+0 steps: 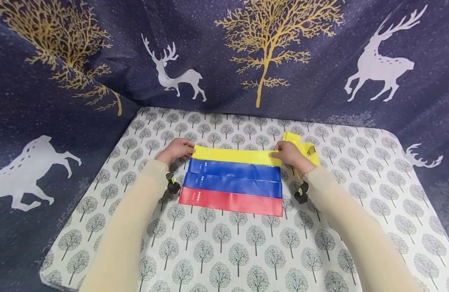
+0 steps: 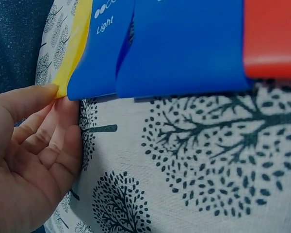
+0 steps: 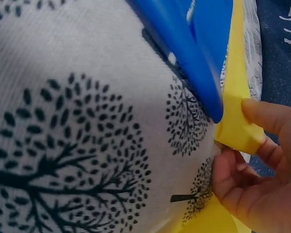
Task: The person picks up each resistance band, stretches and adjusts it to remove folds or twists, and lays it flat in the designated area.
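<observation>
A flat yellow resistance band (image 1: 235, 155) stretches between both hands at the top of a row of bands. My left hand (image 1: 179, 149) pinches its left end between thumb and fingers, as the left wrist view shows close up. At the other end my right hand (image 1: 290, 153) pinches the yellow band (image 3: 237, 114) the same way. Below it lie two blue bands (image 1: 239, 172) marked "Light", one overlapping the other's edge. A red band (image 1: 231, 202) marked "Heavy" forms the lowest strip.
More yellow band material (image 1: 293, 138) lies loosely folded behind and right of the right hand. The table wears a white cloth (image 1: 221, 251) printed with trees. A dark blue curtain (image 1: 224, 73) with deer and golden trees hangs behind it.
</observation>
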{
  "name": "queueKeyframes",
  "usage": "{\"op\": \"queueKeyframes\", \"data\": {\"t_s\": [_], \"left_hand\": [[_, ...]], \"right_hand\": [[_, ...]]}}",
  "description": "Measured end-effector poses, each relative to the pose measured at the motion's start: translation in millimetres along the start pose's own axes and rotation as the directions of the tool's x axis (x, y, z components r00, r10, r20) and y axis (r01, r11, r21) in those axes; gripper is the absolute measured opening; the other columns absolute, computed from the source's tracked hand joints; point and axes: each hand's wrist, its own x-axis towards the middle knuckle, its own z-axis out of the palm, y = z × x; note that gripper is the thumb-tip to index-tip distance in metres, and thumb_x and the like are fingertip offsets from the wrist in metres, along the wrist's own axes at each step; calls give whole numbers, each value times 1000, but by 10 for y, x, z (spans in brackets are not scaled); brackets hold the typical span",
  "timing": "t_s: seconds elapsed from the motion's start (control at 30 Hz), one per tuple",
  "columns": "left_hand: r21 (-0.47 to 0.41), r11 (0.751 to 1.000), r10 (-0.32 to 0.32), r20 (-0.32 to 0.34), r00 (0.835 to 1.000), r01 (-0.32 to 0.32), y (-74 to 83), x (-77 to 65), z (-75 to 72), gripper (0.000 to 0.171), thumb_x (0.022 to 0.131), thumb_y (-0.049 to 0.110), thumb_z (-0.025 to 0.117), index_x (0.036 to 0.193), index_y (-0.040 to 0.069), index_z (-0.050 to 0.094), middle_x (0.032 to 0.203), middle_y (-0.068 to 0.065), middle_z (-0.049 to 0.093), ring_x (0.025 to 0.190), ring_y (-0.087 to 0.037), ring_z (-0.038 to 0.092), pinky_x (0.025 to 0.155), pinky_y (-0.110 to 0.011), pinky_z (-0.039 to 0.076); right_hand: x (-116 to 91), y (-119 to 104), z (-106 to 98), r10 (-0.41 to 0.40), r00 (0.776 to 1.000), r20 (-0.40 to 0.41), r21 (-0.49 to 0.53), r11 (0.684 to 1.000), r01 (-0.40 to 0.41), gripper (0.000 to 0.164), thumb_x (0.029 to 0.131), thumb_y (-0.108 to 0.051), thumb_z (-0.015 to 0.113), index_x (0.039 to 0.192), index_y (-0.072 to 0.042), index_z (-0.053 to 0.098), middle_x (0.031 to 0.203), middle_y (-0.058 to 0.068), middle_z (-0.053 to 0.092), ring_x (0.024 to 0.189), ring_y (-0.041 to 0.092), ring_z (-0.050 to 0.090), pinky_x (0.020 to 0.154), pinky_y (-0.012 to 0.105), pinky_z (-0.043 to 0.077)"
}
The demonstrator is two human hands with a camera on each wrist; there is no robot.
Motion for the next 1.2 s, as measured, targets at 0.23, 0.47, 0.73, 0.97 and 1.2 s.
{"op": "queueKeyframes", "data": {"t_s": [0.23, 0.47, 0.73, 0.97, 1.2], "left_hand": [[28, 999, 19, -19, 1000, -18, -34, 17, -3, 43, 99, 9, 61, 139, -5, 57, 131, -29, 65, 91, -18, 68, 84, -27, 60], [47, 999, 23, -37, 999, -21, -57, 18, -5, 42, 99, 11, 61, 139, -5, 58, 129, -29, 66, 99, -24, 68, 88, -32, 61], [30, 999, 23, -35, 999, -22, -37, 15, -3, 40, 99, 9, 62, 136, -5, 60, 128, -29, 66, 91, -18, 66, 86, -31, 61], [55, 998, 25, -32, 999, -23, -55, 42, 10, 41, 99, 11, 61, 137, -4, 59, 127, -26, 66, 95, -20, 67, 82, -27, 58], [35, 998, 48, -35, 998, -47, -93, 24, 16, 41, 98, 12, 61, 137, -3, 59, 123, -24, 66, 93, -19, 63, 80, -24, 54]], "right_hand": [[6, 33, -49, 117, 984, 133, 90, 987, -130, 21, 102, -15, 62, 103, 3, 53, 85, 7, 54, 63, 9, 52, 63, 22, 53], [-43, 46, -76, 131, 969, 208, 169, 971, -168, 20, 103, -6, 58, 116, 7, 52, 93, 9, 52, 73, 13, 52, 70, 26, 52], [-63, 32, -70, 140, 977, 162, 131, 978, -162, 24, 101, -6, 61, 118, 9, 55, 89, 8, 56, 73, 13, 59, 71, 27, 59], [-68, 50, -22, 134, 986, 102, 94, 985, -143, 22, 99, -7, 64, 114, 7, 57, 89, 8, 53, 71, 14, 56, 65, 24, 53], [-92, 14, 2, 137, 989, 57, 50, 989, -140, 23, 98, -9, 66, 112, 7, 57, 95, 14, 59, 69, 13, 55, 61, 24, 48]]}}
